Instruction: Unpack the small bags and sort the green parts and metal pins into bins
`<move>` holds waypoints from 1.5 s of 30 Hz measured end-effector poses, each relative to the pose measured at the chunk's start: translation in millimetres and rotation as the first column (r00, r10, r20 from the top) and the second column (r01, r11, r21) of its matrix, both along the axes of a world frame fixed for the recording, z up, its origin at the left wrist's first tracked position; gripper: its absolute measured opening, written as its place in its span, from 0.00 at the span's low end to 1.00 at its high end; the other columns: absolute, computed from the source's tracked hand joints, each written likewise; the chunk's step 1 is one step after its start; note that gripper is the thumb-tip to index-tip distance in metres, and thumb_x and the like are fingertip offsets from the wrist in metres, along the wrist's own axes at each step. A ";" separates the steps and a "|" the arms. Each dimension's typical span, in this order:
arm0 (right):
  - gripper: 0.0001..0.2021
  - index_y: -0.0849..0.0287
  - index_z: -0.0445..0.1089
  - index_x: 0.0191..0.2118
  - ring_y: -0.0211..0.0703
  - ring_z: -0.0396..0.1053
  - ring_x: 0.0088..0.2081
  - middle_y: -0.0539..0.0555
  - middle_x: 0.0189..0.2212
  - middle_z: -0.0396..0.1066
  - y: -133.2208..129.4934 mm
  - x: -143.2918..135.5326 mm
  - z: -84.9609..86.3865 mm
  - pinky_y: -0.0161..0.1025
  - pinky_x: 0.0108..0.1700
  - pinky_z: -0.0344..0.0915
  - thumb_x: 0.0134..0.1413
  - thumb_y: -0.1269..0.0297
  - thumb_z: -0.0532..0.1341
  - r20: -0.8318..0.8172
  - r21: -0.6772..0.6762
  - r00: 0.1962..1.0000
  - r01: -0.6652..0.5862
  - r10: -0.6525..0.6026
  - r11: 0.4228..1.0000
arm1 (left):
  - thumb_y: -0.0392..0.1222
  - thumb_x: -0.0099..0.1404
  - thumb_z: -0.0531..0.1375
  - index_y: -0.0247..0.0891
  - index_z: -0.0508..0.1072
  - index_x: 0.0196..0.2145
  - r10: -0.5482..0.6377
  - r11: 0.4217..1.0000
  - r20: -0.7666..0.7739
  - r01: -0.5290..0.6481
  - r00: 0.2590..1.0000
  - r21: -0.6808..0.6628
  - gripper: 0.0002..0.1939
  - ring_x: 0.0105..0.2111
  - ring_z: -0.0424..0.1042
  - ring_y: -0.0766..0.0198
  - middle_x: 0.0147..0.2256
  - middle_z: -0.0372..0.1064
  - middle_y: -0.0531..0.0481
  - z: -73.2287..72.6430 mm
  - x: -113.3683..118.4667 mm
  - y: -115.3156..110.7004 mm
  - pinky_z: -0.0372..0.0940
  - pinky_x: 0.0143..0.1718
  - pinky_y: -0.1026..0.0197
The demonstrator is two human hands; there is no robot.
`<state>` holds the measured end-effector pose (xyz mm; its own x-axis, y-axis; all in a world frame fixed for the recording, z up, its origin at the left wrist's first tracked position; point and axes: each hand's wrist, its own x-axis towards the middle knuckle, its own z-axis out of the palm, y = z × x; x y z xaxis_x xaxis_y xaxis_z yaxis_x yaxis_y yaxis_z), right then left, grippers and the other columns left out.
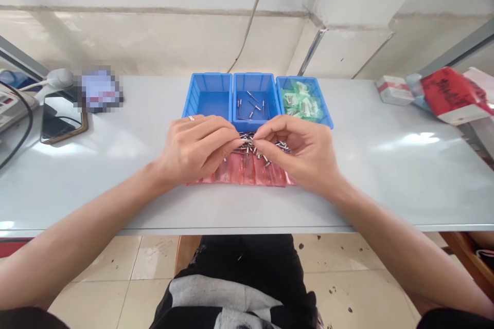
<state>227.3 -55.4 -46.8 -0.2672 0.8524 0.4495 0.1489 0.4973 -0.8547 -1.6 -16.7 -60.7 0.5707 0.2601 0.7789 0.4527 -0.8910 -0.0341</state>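
Both hands meet over a pile of metal rivets [247,148] lying on pink plastic bags [247,172]. My left hand [203,145], with a ring on one finger, pinches one end of a small metal rivet [247,140]. My right hand [299,149] has its thumb and forefinger closed at the other end of that rivet. Just behind the hands stand three blue bins: the left bin [210,93] shows a bare floor, the middle bin [257,123] holds several loose rivets, and the right bin [326,113] holds green plastic packets [303,100].
A phone [64,117] lies at the left, beside a blurred object [101,88], a white plug [59,78] and a cable. At the right are a small white box [394,90] and a red package [443,90]. The table's front edge runs below my forearms.
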 end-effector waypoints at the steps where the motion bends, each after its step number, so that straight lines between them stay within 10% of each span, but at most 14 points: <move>1: 0.03 0.57 0.78 0.38 0.37 0.74 0.34 0.50 0.34 0.77 -0.2 0.0 0.2 0.38 0.38 0.75 0.60 0.72 0.68 -0.021 -0.006 1.000 0.013 -0.013 1.000 | 0.37 0.72 0.61 0.39 0.74 0.37 0.004 1.000 0.007 -0.004 1.000 -0.010 0.04 0.31 0.77 0.67 0.33 0.79 0.53 0.2 -0.2 -0.2 0.63 0.29 0.63; 28: 0.01 0.57 0.78 0.38 0.40 0.78 0.31 0.51 0.31 0.79 5.0 4.8 0.0 0.39 0.33 0.78 0.60 0.68 0.69 -0.100 -0.118 0.991 0.078 -0.090 0.990 | 0.44 0.79 0.47 0.40 0.73 0.37 0.019 0.992 0.070 -0.010 0.997 -0.128 0.18 0.27 0.74 0.66 0.30 0.76 0.50 4.2 -3.7 -6.0 0.60 0.25 0.60; 35: 0.24 0.46 0.65 0.67 0.47 0.76 0.52 0.57 0.61 0.72 11.5 12.9 -0.1 0.47 0.46 0.78 0.69 0.70 0.58 0.105 0.129 0.988 0.097 -0.111 0.987 | 0.41 0.77 0.49 0.40 0.73 0.35 0.059 0.992 0.038 -0.055 0.997 -0.116 0.16 0.28 0.75 0.66 0.31 0.78 0.50 3.0 -4.0 -5.0 0.61 0.25 0.60; 45: 0.12 0.60 0.79 0.47 0.49 0.72 0.44 0.60 0.45 0.78 14.9 7.5 -23.2 0.48 0.46 0.74 0.68 0.72 0.58 0.650 0.527 0.728 -0.225 -0.218 0.820 | 0.40 0.75 0.51 0.40 0.72 0.33 0.067 0.992 0.012 -0.066 0.998 -0.111 0.14 0.27 0.76 0.66 0.28 0.76 0.52 -2.5 -7.2 -2.6 0.61 0.26 0.60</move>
<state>234.8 -40.5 -70.0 -0.6773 0.5187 0.5217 0.5499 0.8280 -0.1093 -8.8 -19.3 -63.2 0.5370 0.3825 0.7519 0.5109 -0.8567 0.0710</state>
